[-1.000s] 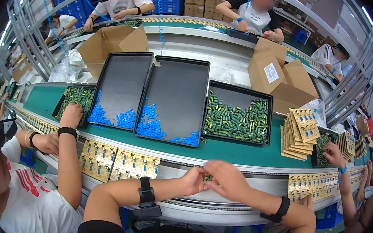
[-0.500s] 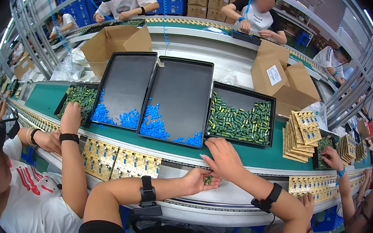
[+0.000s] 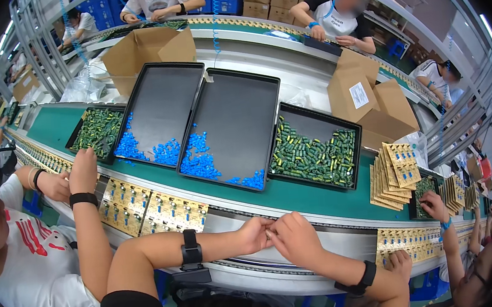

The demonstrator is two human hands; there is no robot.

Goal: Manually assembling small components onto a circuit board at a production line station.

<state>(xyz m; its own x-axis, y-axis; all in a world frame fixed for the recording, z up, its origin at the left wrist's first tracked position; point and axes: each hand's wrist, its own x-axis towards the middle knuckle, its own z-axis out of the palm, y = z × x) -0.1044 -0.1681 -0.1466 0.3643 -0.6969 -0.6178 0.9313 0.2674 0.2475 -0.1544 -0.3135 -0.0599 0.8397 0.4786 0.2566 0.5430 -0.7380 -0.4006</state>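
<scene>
My left hand [image 3: 253,235] is curled, palm turned up, over the conveyor's near rail; the small green capacitors that lay in it a moment earlier are now mostly hidden by the fingers. Against its fingertips, my right hand [image 3: 294,238] is closed in a pinch, and what it pinches is too small to make out. Beyond the hands stands a black tray of green capacitors [image 3: 315,152]. To its left are two large black trays, a nearer one [image 3: 236,118] and a farther one [image 3: 160,102], each with small blue components [image 3: 200,161] gathered along the low edge.
Populated circuit boards [image 3: 174,212] lie on the line at left, more boards [image 3: 408,244] at right. Stacked boards [image 3: 388,183] stand on the green belt [image 3: 323,199]. A co-worker's hand [image 3: 83,170] is beside another capacitor tray [image 3: 97,133]. Cardboard boxes [image 3: 351,97] stand behind.
My right hand has drawn back from the capacitor tray's near corner down to my left hand, and their fingertips now meet. My left hand's fingers have curled up. The co-worker's hand at left has left the tray.
</scene>
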